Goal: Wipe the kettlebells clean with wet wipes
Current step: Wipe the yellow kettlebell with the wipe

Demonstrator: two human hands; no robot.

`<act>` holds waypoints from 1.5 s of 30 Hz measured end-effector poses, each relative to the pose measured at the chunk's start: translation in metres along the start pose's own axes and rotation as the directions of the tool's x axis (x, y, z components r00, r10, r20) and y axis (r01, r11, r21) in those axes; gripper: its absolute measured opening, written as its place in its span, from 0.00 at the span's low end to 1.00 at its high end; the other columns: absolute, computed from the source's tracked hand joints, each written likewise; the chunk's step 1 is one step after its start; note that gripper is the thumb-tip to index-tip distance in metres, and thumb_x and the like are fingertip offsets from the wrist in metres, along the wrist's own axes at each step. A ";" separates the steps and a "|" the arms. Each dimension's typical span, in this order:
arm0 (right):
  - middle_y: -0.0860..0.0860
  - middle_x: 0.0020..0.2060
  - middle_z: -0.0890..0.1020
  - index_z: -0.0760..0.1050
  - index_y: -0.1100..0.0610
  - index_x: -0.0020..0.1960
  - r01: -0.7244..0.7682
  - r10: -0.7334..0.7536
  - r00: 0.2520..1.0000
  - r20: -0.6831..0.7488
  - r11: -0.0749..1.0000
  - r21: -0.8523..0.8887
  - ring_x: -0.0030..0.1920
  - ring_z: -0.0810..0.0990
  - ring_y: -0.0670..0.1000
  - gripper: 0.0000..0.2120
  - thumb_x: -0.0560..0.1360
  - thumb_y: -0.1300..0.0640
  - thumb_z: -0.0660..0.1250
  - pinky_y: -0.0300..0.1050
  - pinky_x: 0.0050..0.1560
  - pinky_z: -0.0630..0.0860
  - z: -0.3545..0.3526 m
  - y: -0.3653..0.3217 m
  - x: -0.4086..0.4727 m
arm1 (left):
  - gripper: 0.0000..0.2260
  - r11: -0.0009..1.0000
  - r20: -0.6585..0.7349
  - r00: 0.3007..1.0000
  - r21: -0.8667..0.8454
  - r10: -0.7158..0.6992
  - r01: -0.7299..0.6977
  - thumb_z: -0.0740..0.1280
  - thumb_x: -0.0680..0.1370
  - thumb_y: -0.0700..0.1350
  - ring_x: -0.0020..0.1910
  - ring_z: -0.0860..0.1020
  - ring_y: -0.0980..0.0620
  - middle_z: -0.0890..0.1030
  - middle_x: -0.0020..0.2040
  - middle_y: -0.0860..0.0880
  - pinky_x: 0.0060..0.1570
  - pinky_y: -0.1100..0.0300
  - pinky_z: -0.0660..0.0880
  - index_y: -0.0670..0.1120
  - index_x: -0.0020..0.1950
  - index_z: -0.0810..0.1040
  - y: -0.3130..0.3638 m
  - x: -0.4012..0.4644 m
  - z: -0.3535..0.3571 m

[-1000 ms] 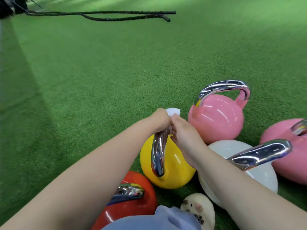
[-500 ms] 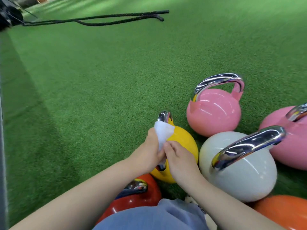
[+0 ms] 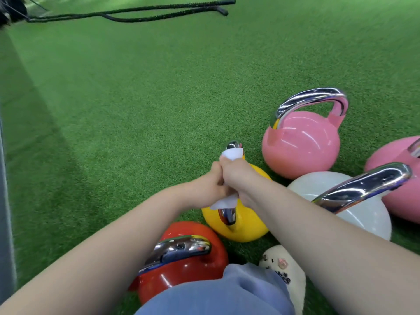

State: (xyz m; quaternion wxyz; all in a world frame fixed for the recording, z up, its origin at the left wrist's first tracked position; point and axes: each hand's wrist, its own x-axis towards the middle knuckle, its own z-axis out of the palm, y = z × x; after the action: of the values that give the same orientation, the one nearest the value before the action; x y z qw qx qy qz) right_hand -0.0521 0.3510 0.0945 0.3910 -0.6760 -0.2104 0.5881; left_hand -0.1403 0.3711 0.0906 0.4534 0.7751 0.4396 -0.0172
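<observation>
At six o'clock a knee in soft blue cloth [image 3: 218,294] is filling the bottom edge, with a cream shoe [image 3: 284,269] carrying small charms just beside it at five o'clock. At seven o'clock the red kettlebell [image 3: 181,276] is sitting glossy and round under a mirror-bright chrome handle.

In the middle, the yellow kettlebell [image 3: 241,226] is standing on the turf with its chrome handle end-on to the camera. The left hand [image 3: 205,190] and right hand [image 3: 236,176] are pressing knuckle to knuckle around that handle, fingers curled tight over a white wet wipe [image 3: 231,153], which is bunching out thin and limp above and below the fists.

The likely trouble: wet chrome is probably slick, so the fists may be sliding off, and the bell could tip towards the shoe. The wipe also looks flimsy enough to tear or ball up, leaving the handle's underside untouched. The bells are crowding each other, so a rocking one could knock its neighbour.

At three o'clock the white kettlebell [image 3: 354,205] is showing a smooth pale shell. At two o'clock a pink kettlebell [image 3: 300,144] is gleaming, a second pink kettlebell [image 3: 395,178] cut off by the right edge. The green turf [image 3: 159,87] is looking short and fibrous; at eleven o'clock black ropes [image 3: 127,13] are lying far off.
</observation>
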 end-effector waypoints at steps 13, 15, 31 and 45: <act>0.62 0.48 0.77 0.63 0.59 0.52 0.290 -0.280 0.957 0.080 0.888 -0.357 0.50 0.77 0.60 0.16 0.80 0.45 0.53 0.56 0.54 0.73 -0.011 0.045 -0.016 | 0.15 0.988 -0.102 0.983 0.053 0.152 -0.148 0.62 0.77 0.37 0.36 0.66 0.63 0.66 0.41 0.55 0.36 0.70 0.69 0.42 0.51 0.54 -0.018 -0.017 0.024; 0.60 0.54 0.75 0.66 0.58 0.55 0.288 -0.302 0.952 0.055 0.815 -0.502 0.57 0.74 0.60 0.20 0.77 0.41 0.56 0.56 0.58 0.71 -0.014 0.056 -0.017 | 0.17 0.990 -0.076 0.987 0.032 0.142 -0.140 0.63 0.77 0.42 0.39 0.71 0.60 0.69 0.43 0.53 0.43 0.61 0.74 0.44 0.53 0.53 -0.023 -0.024 0.031; 0.54 0.52 0.80 0.71 0.60 0.57 0.352 -0.430 0.894 -0.122 0.845 -0.402 0.54 0.77 0.56 0.15 0.75 0.51 0.65 0.43 0.44 0.68 -0.001 0.060 -0.031 | 0.08 0.930 -0.168 0.983 -0.366 -0.073 0.007 0.64 0.76 0.31 0.39 0.81 0.57 0.84 0.40 0.45 0.47 0.61 0.79 0.39 0.50 0.81 -0.025 -0.037 -0.003; 0.46 0.43 0.81 0.77 0.50 0.48 0.276 -0.279 0.791 0.545 0.957 0.089 0.43 0.79 0.43 0.15 0.62 0.60 0.64 0.37 0.46 0.75 -0.021 0.063 0.014 | 0.08 0.901 0.053 0.983 -0.394 -0.176 0.183 0.60 0.78 0.31 0.41 0.80 0.53 0.80 0.42 0.46 0.53 0.56 0.78 0.42 0.46 0.75 -0.052 -0.004 -0.023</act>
State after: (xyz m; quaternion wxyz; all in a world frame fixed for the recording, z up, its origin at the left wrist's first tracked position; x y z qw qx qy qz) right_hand -0.0400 0.3178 0.0369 0.3973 -0.4382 -0.4094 0.6946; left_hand -0.1877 0.3958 0.0699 0.6012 0.6231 0.4997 0.0243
